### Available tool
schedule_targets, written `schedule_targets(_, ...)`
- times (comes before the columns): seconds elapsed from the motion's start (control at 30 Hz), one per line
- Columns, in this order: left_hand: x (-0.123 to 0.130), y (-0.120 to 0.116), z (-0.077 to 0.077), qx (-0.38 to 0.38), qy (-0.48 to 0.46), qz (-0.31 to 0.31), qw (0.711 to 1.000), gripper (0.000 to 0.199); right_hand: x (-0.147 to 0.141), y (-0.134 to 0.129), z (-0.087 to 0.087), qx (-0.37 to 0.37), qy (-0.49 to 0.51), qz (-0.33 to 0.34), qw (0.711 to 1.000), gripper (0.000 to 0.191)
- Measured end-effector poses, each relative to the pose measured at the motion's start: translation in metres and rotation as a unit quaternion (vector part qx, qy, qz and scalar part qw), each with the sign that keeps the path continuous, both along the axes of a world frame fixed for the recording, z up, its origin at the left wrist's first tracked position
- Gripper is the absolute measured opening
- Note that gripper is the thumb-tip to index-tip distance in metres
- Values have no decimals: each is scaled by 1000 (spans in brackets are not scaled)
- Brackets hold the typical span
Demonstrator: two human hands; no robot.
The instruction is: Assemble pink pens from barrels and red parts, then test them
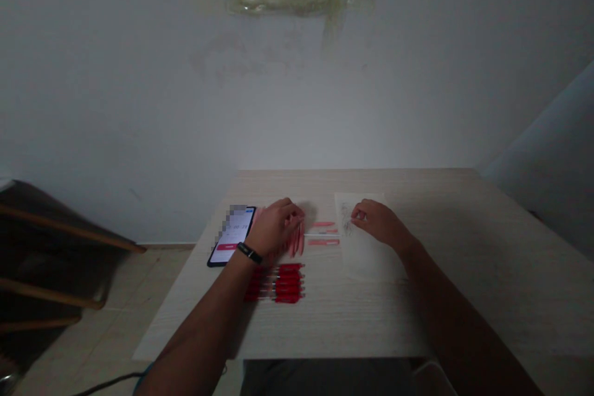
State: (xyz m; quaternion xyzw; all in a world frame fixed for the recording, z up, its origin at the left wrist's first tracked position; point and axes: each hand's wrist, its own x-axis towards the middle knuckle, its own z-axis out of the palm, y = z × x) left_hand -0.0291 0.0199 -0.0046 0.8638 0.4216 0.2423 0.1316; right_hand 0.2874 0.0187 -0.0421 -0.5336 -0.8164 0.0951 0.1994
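Note:
My left hand (277, 226), a black band on its wrist, is closed with thumb and fingertips together above a group of pink pen barrels (297, 242). Whatever it pinches is too small to make out. To its right lie loose pink pen parts (323, 242) and a thin white stick. My right hand (378, 223) hovers over a pale sheet (369, 263), thumb and forefinger pinched beside a scatter of small dark wiry pieces (345, 218). I cannot see what is between those fingertips. Several red pens (288, 284) lie in a stack of rows below my left hand.
A phone (234, 236) with a lit screen lies left of my left hand, near the table's left edge. The pale wooden table (343, 328) meets a white wall (352, 105) at the back. Dark furniture with wooden bars (51, 294) stands at the far left.

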Motion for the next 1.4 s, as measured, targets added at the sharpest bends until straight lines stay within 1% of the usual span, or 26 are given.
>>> schedule_targets(0.1,-10,7,2,18,-26,49,998,18,2,1,0,3,-1,3,1000,7)
schedule_targets(0.17,-13,9,0,22,-24,54,998,18,1,0,0,-2,0,11,1000,6)
schedule_targets(0.3,-10,7,-3,18,-10,50,999,16,-5,-2,1,-8,10,21,1000,5)
schedule_targets(0.43,-3,3,-5,12,11,41,999,16,-11,-4,5,-11,13,19,1000,2)
schedule_targets(0.6,9,2,-12,-5,54,21,998,16,-30,-10,11,-9,21,51,998,6)
schedule_targets(0.7,14,4,-16,-31,65,4,997,13,-43,-11,9,-10,15,58,998,4)
schedule_targets(0.8,16,7,-19,-40,64,0,997,11,-51,-11,6,-11,10,54,998,2)
schedule_targets(1.1,23,10,-28,-24,79,7,997,13,-52,-10,4,-13,-11,41,999,3)
schedule_targets(1.27,25,8,-29,-28,100,3,995,17,-52,-9,3,-14,-21,37,999,4)
schedule_targets(1.4,25,9,-30,-23,101,4,995,17,-51,-9,6,-6,-17,39,999,4)
